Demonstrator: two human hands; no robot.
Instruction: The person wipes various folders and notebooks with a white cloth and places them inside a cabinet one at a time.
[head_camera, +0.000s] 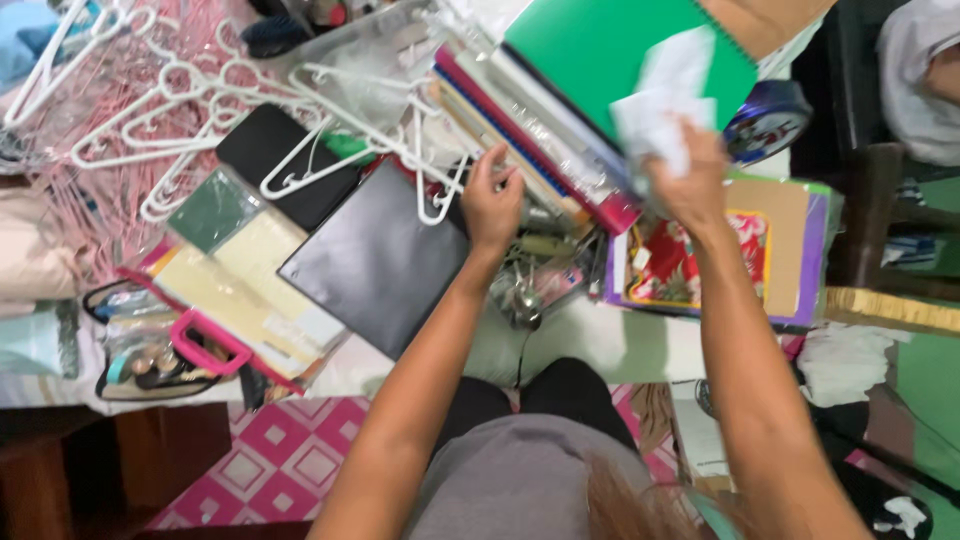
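Note:
My right hand (690, 175) is raised over the table and grips crumpled white paper (662, 95), which blurs against a green spiral notebook (610, 50). My left hand (492, 205) rests with bent fingers on the edge of a tilted stack of folders and books (540, 140), next to a black folder (378, 262). Whether the left fingers pinch anything is hidden.
White plastic hangers (250, 110) sprawl across the back left. A clear pouch with a pink handle (235, 305) holds papers at the left. A colourful floral item on purple card (700, 265) lies at the right, a blue round tin (765, 120) behind it.

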